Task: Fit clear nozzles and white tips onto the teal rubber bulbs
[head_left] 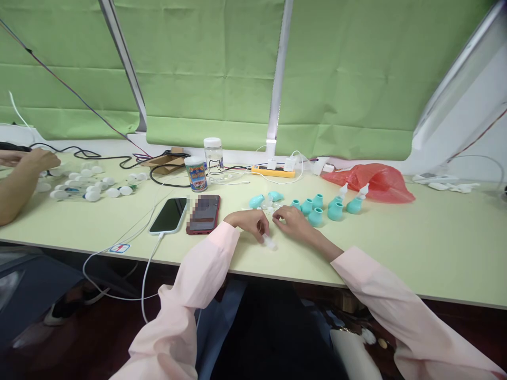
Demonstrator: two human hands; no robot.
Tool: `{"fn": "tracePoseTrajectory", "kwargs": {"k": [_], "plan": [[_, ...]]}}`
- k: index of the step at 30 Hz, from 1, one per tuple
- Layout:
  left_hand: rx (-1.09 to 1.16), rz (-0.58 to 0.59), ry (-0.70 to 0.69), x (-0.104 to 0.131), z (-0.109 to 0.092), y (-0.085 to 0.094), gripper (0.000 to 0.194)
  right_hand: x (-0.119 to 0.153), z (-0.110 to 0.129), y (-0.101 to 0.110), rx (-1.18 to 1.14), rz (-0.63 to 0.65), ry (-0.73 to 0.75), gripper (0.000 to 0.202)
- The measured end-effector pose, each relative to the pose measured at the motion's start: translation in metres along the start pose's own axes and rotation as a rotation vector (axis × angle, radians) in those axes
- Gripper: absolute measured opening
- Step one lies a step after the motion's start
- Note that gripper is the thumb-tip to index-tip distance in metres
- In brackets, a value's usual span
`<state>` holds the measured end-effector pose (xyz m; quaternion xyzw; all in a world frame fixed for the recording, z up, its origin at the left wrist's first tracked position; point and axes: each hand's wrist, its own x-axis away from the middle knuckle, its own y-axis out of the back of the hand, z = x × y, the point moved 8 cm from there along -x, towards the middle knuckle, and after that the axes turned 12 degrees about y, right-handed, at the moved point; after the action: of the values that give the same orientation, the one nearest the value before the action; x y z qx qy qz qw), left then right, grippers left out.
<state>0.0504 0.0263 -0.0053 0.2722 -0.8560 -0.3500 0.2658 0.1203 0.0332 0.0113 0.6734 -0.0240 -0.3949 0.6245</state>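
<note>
My left hand (pixel 253 224) pinches a small translucent plastic nozzle (pixel 270 242) and holds it low over the table's front part. Close beside it, my right hand (pixel 292 221) has its thumb and fingertips drawn together near some small clear parts (pixel 269 205); whatever is between them, if anything, is too small to make out. Several teal squeeze bulbs (pixel 316 217) stand open-necked just behind my right hand. Two more bulbs (pixel 354 205) to the right carry clear pointed tips. Another teal bulb (pixel 256 201) lies on its side behind my left hand.
Left of my hands lie a phone in a red case (pixel 203 214) and a charging phone (pixel 169 215). A patterned can (pixel 196 174), a clear jar (pixel 214 158) and a yellow power strip (pixel 273 171) stand behind. A red plastic bag (pixel 370 182) lies right; another person's arm (pixel 21 182) is left.
</note>
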Motion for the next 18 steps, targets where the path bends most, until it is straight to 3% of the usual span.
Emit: {"fn": "tracePoseTrajectory", "kwargs": {"k": [4,7,12,18], "plan": [[0.097,-0.336,0.014,0.005,0.001,0.03,0.025,0.001,-0.013,0.012,-0.312,-0.232,-0.144,0.011],[0.192,-0.482,-0.025,0.009,0.0,0.043,0.025,0.003,-0.026,0.009,-0.696,-0.325,-0.272,0.014],[0.263,-0.54,-0.065,0.011,-0.001,0.046,0.021,0.006,-0.034,0.001,-1.045,-0.353,-0.41,0.023],[0.285,-0.553,-0.067,0.012,-0.002,0.046,0.02,0.007,-0.035,0.003,-0.956,-0.354,-0.383,0.021]]}}
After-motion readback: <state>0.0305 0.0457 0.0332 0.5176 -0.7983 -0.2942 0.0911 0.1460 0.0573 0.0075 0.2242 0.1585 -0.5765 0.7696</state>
